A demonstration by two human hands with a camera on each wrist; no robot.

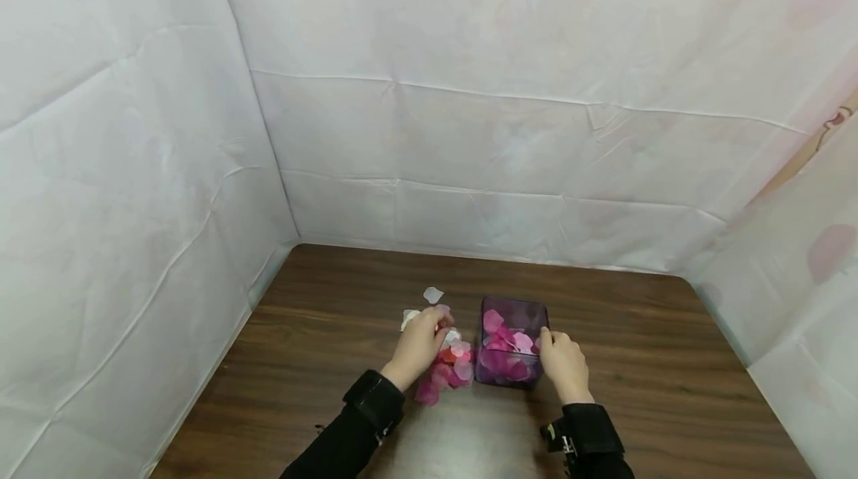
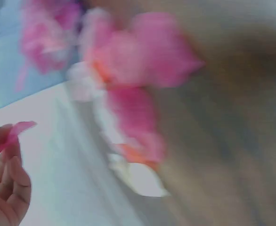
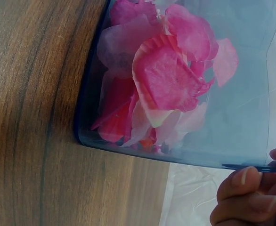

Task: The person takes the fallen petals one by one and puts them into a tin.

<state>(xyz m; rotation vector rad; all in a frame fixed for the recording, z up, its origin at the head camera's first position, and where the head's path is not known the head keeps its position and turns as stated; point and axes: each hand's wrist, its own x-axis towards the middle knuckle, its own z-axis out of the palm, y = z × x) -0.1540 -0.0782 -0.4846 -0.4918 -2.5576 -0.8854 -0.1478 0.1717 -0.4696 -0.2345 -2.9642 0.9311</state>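
While the right hand [image 1: 564,366] grips the rim of a translucent purple box [image 1: 524,312] holding petals, the left hand [image 1: 417,345] pinches a pink petal [image 2: 20,133] near the loose petals [image 1: 462,369] left of it, apparently mid-transfer; next calls for carrying it over and letting go.

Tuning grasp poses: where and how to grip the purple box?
I'd pinch the purple box by its right wall's upper rim, coming from the right. The top is open and the wall thin, so fingers can straddle it; the right hand pinches there. Loose petals crowd the left side.
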